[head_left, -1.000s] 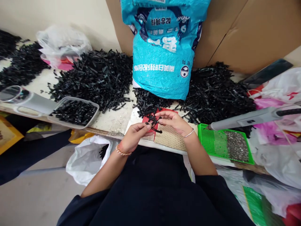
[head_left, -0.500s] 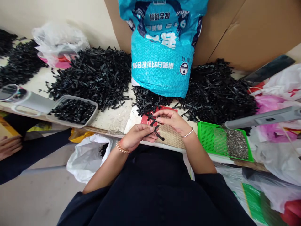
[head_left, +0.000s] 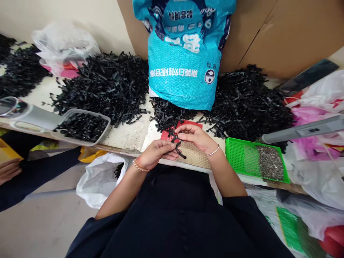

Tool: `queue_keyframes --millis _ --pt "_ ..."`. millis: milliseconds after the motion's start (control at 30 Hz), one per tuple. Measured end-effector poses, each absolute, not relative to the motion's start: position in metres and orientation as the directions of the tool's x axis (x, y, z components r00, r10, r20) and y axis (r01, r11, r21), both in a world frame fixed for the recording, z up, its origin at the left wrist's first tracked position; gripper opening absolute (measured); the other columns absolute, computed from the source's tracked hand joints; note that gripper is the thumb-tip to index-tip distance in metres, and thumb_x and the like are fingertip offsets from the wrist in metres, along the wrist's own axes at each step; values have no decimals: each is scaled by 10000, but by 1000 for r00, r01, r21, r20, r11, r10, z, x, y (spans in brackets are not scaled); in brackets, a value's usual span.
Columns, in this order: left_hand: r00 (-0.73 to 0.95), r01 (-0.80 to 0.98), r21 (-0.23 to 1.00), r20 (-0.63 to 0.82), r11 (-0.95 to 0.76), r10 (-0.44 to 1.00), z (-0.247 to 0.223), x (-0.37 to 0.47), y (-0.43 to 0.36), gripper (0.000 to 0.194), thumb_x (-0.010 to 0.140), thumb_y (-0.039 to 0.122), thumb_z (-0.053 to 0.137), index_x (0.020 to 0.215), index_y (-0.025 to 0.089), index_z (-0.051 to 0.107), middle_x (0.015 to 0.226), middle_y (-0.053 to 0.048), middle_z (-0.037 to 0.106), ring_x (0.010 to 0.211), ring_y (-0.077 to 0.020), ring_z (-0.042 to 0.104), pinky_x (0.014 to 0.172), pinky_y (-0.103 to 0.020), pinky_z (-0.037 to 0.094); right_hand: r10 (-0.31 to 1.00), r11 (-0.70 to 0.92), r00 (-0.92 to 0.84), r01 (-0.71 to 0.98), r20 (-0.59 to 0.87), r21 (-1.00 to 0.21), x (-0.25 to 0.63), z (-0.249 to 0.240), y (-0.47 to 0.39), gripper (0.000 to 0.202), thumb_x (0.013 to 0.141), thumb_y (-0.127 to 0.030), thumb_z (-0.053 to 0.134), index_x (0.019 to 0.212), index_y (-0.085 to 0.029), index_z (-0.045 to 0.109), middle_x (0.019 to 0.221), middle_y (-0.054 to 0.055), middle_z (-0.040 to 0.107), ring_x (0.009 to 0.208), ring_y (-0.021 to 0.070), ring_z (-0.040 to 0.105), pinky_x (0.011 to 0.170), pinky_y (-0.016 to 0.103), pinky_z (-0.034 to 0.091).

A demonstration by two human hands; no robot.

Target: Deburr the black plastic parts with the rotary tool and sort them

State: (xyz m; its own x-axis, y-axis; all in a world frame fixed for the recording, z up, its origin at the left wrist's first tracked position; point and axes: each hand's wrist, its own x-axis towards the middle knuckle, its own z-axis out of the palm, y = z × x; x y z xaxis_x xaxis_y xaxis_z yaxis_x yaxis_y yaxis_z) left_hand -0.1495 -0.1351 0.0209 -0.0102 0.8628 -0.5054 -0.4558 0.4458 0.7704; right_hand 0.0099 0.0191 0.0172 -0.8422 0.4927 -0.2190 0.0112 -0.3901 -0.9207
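Note:
My left hand [head_left: 161, 150] pinches a black plastic strip [head_left: 181, 154] whose rounded end sticks out past the fingertips. Close beside it, my right hand [head_left: 194, 137] has thumb and fingers closed on another small black plastic strip [head_left: 175, 139]. The two hands almost meet above a honeycomb-patterned mat [head_left: 197, 156] and a red card [head_left: 195, 124] at the table's front edge. Just beyond the fingers lies a heap of the same black strips [head_left: 168, 115], partly under a blue feed bag [head_left: 184, 77]. Exact details of the pieces between the fingertips are too small to make out.
Larger heaps of black strips [head_left: 104, 86] lie left and right. A clear plastic tub [head_left: 106, 130] of black pieces stands left. On the right, a green tray [head_left: 235, 157] holds small metallic-looking bits below a grey lamp arm [head_left: 303, 129]. Another person's hand [head_left: 10, 171] shows far left.
The view has shifted very slightly. Both hands keep their pinch in nearly the same place, and the strip at the right fingertips has turned a little.

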Motion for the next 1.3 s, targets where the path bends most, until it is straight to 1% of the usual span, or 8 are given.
queue_keyframes --millis 233,500,767,933,1033,1133,1233,1300 --pt "-75 -442 795 -495 416 866 17 -148 -134 469 665 546 1008 808 146 810 796 -109 837 693 -168 793 735 -259 660 552 -435 -801 -39 -232 -900 3 3 13 361 638 -328 1014 933 -245 822 917 -20 804 830 102 729 825 248 623" --pt "-109 -436 806 -489 401 865 17 -146 -133 470 655 537 1013 784 139 800 752 -106 821 651 -165 773 683 -256 653 588 -443 -775 -67 -233 -894 -1 -9 9 384 631 -351 1011 942 -239 815 900 -30 785 822 97 708 862 269 606" --pt "-94 -462 800 -473 382 876 20 -146 -133 450 646 516 1014 751 145 785 644 -62 756 544 -111 676 521 -182 539 588 -452 -777 -85 -225 -888 -2 -12 4 404 656 -385 998 978 -247 798 918 -31 783 833 103 705 813 257 592" --pt "-158 -417 846 -426 331 891 18 -145 -132 451 662 524 999 717 139 771 604 -44 719 482 -68 581 456 -159 441 609 -416 -765 -83 -210 -905 -1 -15 2 396 673 -392 988 976 -243 781 957 -22 773 868 114 712 879 291 604" --pt "-301 -454 850 -427 266 852 15 -145 -130 474 566 435 1051 812 140 773 665 -33 753 533 -82 635 470 -153 448 626 -397 -753 -81 -205 -914 1 -14 0 384 684 -408 984 947 -246 757 935 -21 752 876 127 712 909 321 614" --pt "-421 -525 829 -449 191 788 14 -144 -128 645 466 334 1085 979 161 734 724 -28 791 597 -127 706 512 -176 504 636 -391 -744 -82 -205 -917 3 -13 -6 385 703 -452 973 925 -250 732 938 -18 743 879 132 710 869 313 622" --pt "-467 -565 812 -463 149 753 13 -141 -127 715 459 295 1087 1059 157 724 696 -8 780 571 -116 689 553 -191 540 636 -364 -748 -71 -192 -929 6 -13 -14 373 730 -474 957 910 -241 728 938 -16 746 850 117 690 838 288 612" --pt "-459 -581 801 -469 143 754 12 -140 -128 655 470 295 1084 1017 140 757 691 -1 771 564 -94 672 577 -186 550 643 -352 -744 -74 -183 -933 8 -15 -20 370 728 -458 962 918 -234 736 923 -19 749 825 106 678 839 279 606"
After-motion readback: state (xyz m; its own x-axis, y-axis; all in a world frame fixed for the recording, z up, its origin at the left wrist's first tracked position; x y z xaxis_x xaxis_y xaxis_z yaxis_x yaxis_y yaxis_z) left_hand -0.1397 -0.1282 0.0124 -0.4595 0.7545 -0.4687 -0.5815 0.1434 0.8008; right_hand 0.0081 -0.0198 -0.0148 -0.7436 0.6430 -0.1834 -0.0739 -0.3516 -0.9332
